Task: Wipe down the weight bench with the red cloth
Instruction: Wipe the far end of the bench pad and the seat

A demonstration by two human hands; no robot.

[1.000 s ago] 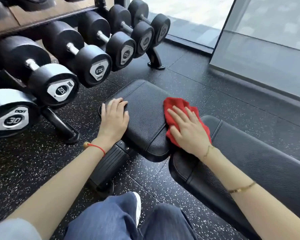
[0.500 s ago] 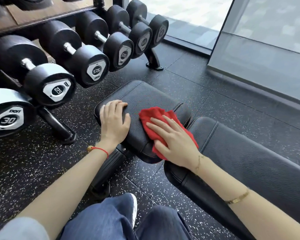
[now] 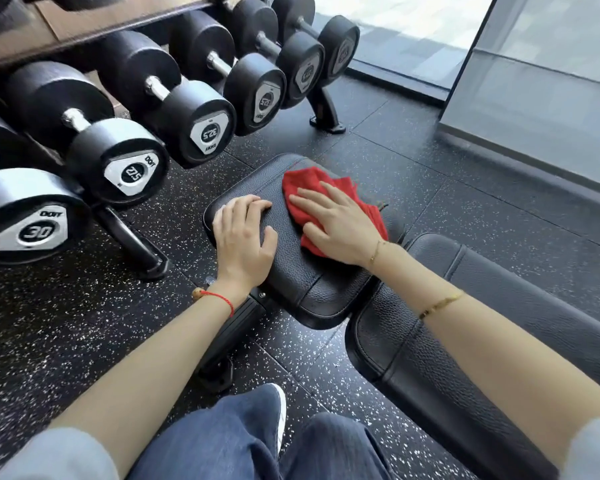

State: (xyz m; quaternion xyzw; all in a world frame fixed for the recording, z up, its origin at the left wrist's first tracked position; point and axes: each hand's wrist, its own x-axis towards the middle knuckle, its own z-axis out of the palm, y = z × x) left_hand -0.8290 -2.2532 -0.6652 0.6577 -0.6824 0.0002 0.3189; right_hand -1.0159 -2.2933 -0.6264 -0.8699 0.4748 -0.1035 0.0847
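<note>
Now, cloth: the red cloth (image 3: 329,199) lies bunched on the desk's seat pad (image 3: 312,289).
Right hand (image 3: 336,225): flat, fingers spread, pressing the cloth down.
Left hand (image 3: 245,239): resting flat on the pad, holding nothing.
Feel: soft, light, floppy; press from on top.

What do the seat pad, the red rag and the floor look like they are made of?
The black padded seat pad looks like grained leather or vinyl: pebbled, slightly glossy, with stitched seams. The red cloth under the right hand seems a soft, matte woven or microfibre fabric, since it crumples. The black white-flecked floor looks like rubber tile.
</note>
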